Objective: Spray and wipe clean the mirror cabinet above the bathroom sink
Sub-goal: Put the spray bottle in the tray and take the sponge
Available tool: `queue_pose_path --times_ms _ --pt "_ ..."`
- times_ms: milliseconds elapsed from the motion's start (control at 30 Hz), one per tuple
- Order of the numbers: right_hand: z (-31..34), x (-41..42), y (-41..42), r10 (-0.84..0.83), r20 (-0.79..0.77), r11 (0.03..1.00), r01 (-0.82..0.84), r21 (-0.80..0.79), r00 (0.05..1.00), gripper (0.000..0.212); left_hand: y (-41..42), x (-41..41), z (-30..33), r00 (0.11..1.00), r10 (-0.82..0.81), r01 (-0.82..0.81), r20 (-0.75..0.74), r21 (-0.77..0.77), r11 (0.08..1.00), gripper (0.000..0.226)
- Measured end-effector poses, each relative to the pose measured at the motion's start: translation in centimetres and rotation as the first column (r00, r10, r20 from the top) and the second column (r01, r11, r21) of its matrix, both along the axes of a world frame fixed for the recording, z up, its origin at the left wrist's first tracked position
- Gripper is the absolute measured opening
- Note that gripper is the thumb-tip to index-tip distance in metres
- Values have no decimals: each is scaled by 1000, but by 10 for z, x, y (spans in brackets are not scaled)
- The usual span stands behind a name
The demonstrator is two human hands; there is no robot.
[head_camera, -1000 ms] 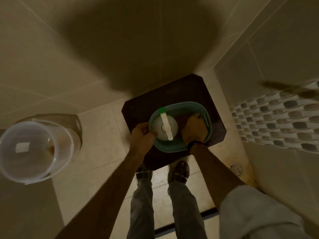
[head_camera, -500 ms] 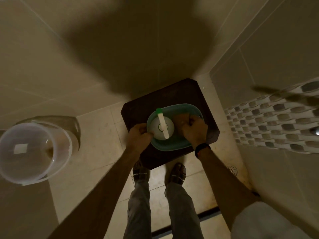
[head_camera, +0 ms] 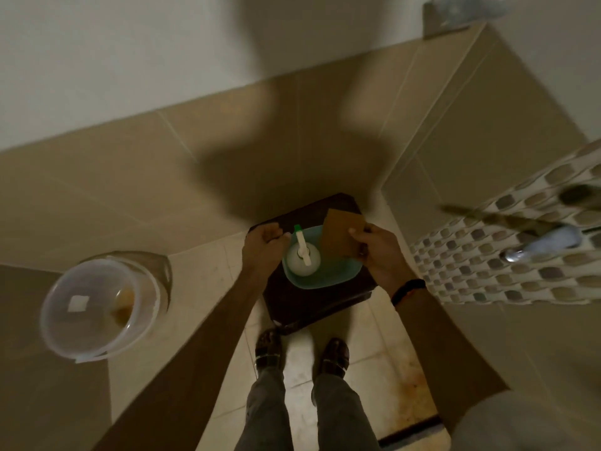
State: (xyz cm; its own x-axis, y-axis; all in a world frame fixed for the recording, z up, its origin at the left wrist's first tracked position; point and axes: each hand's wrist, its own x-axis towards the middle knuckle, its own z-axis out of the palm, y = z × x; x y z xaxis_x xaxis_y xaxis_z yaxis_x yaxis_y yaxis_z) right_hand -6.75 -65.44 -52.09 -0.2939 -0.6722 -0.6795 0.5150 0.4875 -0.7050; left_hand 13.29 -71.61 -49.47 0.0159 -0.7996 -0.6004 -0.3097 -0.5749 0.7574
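Seen from above, left to right: one clear plastic bucket (head_camera: 97, 307) stands on the floor. One dark stool (head_camera: 309, 304) holds one teal basin (head_camera: 328, 278). The left hand (head_camera: 263, 249) curls its fingers on the basin's left rim. Inside stands one white spray bottle (head_camera: 300, 260), upright, its trigger head lying lengthwise with the green nozzle pointing away from the person. The right hand (head_camera: 379, 249) pinches one brown cloth (head_camera: 341, 232), raised over the basin's right side. Two feet show below.
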Motion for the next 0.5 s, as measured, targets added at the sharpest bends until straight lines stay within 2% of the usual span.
queue_pose_path --times_ms 100,233,367,433,500 --pt "33 9 10 38 38 997 -36 -68 999 20 10 -9 39 992 -115 112 -56 -53 992 43" --pt "80 24 25 69 51 986 -60 -155 996 26 23 -19 84 967 -196 184 -165 -84 979 47" --pt "119 35 48 42 16 971 -37 -237 999 18 37 -17 114 892 -256 253 -371 -58 966 25" --pt "137 41 59 -14 -12 967 10 -256 1000 13 40 -15 125 874 -326 311 -361 -99 945 19" --pt "151 49 70 -99 -63 966 81 -244 993 18 46 -12 134 857 -381 356 -347 -134 925 16"
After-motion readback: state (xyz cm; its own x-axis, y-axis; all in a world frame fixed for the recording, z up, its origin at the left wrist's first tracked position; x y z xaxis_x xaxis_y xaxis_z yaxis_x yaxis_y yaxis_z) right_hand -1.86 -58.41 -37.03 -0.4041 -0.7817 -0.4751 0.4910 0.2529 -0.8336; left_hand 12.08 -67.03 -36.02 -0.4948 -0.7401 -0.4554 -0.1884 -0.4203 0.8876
